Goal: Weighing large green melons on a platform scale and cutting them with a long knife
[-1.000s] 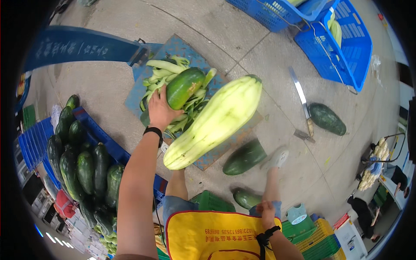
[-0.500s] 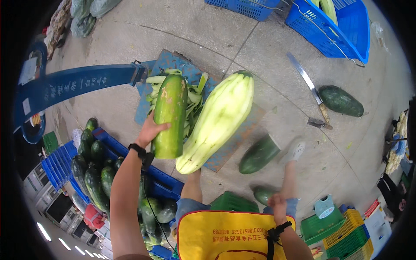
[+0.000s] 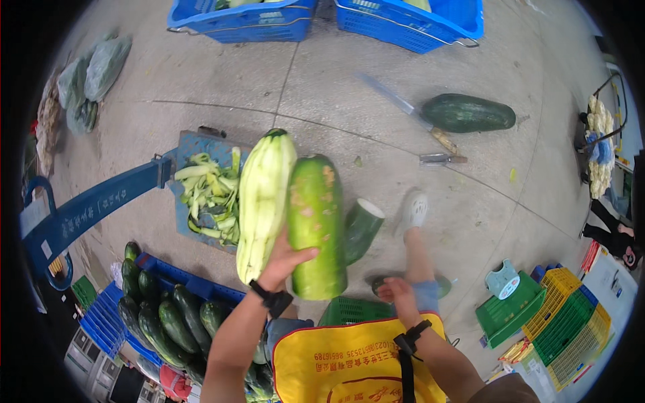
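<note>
My left hand [image 3: 285, 260] is closed around the lower part of a thick green winter melon piece [image 3: 317, 228] with brownish patches on its skin and a flat lower end. Just left of it a long, pale peeled winter melon [image 3: 266, 195] stands tilted, its lower end near my left wrist. My right hand [image 3: 398, 294] hangs by my right knee, fingers loosely bent and apart, with nothing seen in it. Behind the held piece lies a cut dark green melon [image 3: 364, 228], its white end facing up. Another dark melon [image 3: 443, 287] is partly hidden by my leg.
Peelings [image 3: 211, 195] lie on a blue platform scale [image 3: 191, 144]. A long knife [image 3: 403, 104], a peeler [image 3: 443, 159] and a whole melon [image 3: 470, 113] rest on the floor. Blue crates [image 3: 242, 30] stand at the far side; dark melons [image 3: 178, 322] fill crates at left.
My left hand has carried the green melon piece from the left side of the peeled melon to its right. The view has swung, so the scale and crates appear further left.
</note>
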A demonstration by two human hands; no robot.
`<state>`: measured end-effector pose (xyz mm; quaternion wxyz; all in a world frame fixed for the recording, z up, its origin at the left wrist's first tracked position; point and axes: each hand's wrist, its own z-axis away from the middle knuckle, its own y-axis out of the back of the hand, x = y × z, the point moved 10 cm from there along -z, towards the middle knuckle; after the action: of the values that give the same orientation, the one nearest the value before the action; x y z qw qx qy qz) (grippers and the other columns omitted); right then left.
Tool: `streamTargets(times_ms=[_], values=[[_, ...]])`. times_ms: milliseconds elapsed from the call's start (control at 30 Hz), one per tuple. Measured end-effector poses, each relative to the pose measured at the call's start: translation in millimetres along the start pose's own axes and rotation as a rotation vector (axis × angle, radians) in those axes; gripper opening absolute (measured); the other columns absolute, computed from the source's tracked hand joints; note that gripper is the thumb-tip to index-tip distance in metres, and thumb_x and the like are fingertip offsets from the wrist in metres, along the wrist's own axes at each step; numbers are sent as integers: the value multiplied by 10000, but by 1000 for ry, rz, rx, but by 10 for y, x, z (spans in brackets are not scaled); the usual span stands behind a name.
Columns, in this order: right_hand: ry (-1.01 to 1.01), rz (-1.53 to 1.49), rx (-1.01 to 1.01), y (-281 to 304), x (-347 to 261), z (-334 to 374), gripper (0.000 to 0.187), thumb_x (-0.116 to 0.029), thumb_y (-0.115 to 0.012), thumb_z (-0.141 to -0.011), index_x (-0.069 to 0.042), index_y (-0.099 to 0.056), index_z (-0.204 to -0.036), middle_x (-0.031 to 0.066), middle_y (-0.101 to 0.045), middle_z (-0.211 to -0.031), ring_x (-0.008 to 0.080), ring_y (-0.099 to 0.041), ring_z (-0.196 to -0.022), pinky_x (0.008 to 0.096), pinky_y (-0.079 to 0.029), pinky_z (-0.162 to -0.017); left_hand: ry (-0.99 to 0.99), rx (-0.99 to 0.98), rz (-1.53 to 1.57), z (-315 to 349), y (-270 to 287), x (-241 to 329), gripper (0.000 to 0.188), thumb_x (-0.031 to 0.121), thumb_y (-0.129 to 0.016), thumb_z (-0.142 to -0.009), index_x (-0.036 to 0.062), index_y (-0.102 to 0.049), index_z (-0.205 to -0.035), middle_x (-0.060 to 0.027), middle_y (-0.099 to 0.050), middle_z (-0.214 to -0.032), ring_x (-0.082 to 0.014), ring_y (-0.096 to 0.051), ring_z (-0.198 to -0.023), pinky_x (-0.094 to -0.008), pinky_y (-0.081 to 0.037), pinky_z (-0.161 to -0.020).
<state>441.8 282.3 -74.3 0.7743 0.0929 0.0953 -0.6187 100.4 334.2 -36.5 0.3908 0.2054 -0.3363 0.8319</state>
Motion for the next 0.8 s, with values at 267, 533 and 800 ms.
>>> streamTargets(times_ms=[267, 533, 800], values=[[-51, -236, 93, 986, 106, -171, 320, -298, -535, -953, 6, -572, -1047, 127, -663, -900, 204, -641, -800, 310, -514, -760, 210, 50, 11, -1405, -647, -1221, 602, 191, -694, -834, -14, -413, -1325, -125, -575, -1170, -213, -576, -1055, -334, -483, -883], [-1, -423, 29, 1280, 57, -266, 341, -233, -527, -934, 41, -561, -1133, 121, -637, -994, 202, -624, -891, 303, -490, -824, 478, 193, 391, -1412, -1033, -1406, 584, 418, -606, -901, 26, -454, -1307, -141, -578, -1176, -255, -572, -1072, -379, -477, -937], [425, -118, -289, 700, -1553, -204, 556, -264, -530, -936, -61, -351, -1422, 116, -479, -1360, 239, -461, -1206, 353, -358, -1012, 247, 227, 485, -574, -1314, -790, 525, 386, -581, -928, 50, -470, -1315, -100, -583, -1204, -213, -568, -1089, -353, -459, -967]])
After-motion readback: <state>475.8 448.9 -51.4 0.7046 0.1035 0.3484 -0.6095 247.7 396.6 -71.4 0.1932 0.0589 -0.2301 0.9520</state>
